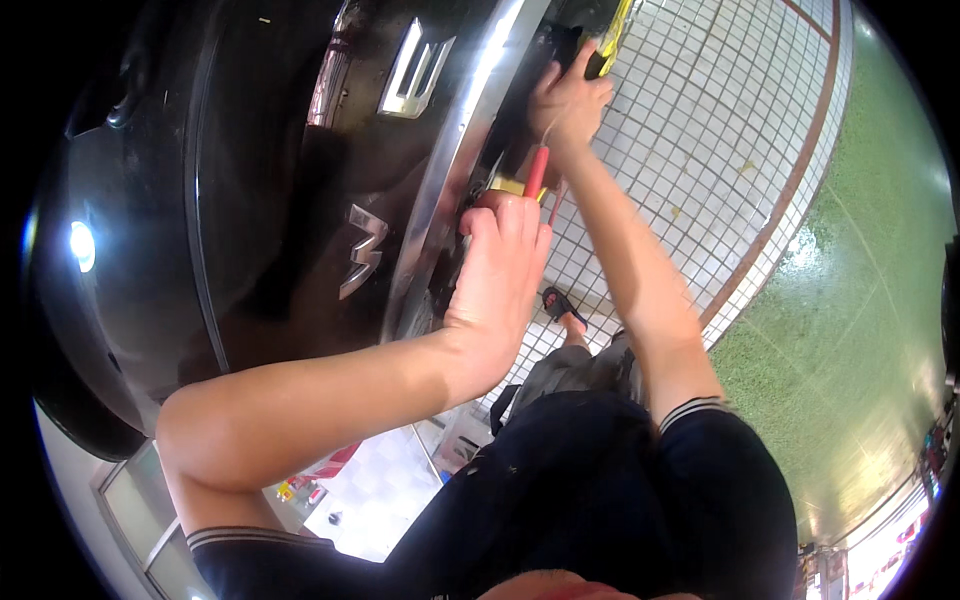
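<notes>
My left hand (500, 255) is closed around the red handle (537, 172) of a slim tool. Its thin shaft points up toward my right hand (572, 105); the tip is hard to make out. My right hand reaches farther out, thumb and index finger apart, touching the dark edge of a black vehicle (290, 200) beside a shiny yellow strip (617, 35). Whether anything lies under those fingertips is hidden. A bright silver trim strip (450, 150) runs along the vehicle just left of both hands. Next to my left fingers shows a small yellowish patch (508, 185).
Silver letter-like badges (365, 250) sit on the glossy black panel. White tiled floor (710, 130) lies to the right, bordered by a brown line, then green floor (840, 300). My sandalled foot (565, 308) stands below. Small items (305, 492) are at lower left.
</notes>
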{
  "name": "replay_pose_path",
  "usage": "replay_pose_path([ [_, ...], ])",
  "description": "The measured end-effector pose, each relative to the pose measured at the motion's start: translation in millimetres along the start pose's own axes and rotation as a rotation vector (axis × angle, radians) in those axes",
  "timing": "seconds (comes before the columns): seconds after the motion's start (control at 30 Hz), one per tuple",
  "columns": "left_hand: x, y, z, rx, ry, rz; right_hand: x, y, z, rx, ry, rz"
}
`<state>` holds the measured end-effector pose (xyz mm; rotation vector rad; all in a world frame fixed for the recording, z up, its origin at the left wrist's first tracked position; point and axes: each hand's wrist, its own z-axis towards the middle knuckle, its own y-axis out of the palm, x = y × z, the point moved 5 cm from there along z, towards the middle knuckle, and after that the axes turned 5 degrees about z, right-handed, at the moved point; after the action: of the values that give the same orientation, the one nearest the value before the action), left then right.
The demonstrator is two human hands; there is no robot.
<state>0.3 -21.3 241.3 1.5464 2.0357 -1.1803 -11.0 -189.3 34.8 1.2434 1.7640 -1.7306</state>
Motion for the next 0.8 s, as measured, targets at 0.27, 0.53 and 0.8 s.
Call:
replay_pose_path([
  [0.27,-1,2,3,-0.002,-0.009,-0.006,8,5,7,0.111,-0.221,-0.057],
  [0.53,-3,-3,4,-0.006,0.025,-0.019,1,-3,20,0.122,-0.162,-0.071],
  [0.8,0,-1,8,-0.012,0.014,0.001,38,-43,129,0.104,0.011,-0.010],
])
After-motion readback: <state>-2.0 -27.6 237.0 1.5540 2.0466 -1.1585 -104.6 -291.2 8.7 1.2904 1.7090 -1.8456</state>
